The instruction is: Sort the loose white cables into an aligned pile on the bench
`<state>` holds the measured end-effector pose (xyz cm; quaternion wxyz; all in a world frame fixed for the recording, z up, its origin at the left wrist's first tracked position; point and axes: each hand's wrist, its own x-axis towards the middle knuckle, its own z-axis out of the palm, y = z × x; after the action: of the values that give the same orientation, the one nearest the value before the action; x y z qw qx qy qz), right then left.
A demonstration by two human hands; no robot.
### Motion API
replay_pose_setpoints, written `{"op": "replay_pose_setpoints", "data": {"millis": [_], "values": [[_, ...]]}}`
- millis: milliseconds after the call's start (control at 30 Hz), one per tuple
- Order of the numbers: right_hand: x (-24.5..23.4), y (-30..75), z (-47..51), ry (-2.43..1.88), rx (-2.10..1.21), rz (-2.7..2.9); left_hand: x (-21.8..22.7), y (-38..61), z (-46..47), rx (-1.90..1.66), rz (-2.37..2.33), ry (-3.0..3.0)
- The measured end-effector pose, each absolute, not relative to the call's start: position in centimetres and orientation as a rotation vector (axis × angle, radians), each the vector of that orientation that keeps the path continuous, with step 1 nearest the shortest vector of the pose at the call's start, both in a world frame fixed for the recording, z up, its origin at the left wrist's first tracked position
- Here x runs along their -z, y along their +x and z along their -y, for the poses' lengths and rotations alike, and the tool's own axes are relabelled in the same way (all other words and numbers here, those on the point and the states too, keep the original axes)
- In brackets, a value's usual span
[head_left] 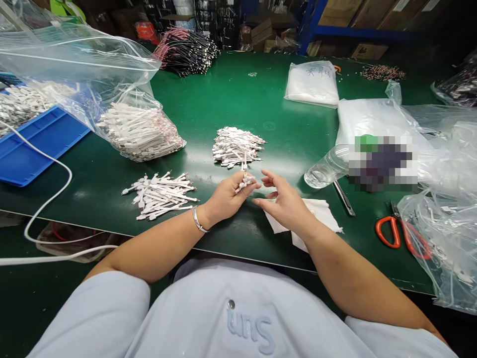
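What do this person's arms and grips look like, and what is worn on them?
The left grip and right grip are bare, with no gloves. A silver bangle circles the left wrist, and pale blue short sleeves cover the upper arms.

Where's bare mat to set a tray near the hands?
Bare green mat runs between the white cable-end pile and the folded plastic bag. Crowded right of the right hand: orange scissors, plastic bottle, loose plastic bags.

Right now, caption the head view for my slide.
Left hand holds short white cable pieces; open right hand beside them.
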<state>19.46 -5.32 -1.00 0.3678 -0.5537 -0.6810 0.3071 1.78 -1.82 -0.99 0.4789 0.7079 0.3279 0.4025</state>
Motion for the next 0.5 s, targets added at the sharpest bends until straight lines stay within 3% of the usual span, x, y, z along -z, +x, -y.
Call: {"op": "replay_pose_setpoints", "data": {"millis": [233, 400, 500], "values": [[1.0, 19.3, 4.9, -1.407, -1.096, 1.621, 1.3, 2.0, 1.7, -0.93, -0.799, 1.669], [0.6, 18.3, 5.3, -1.101, -1.625, 1.44, -1.5, 2.0, 3.2, -1.007, -0.695, 1.76], [0.1, 17.9, 5.9, -0.973, -1.787, 1.364, -3.5, 2.0, 3.4, -0.831, -0.606, 1.734]]}}
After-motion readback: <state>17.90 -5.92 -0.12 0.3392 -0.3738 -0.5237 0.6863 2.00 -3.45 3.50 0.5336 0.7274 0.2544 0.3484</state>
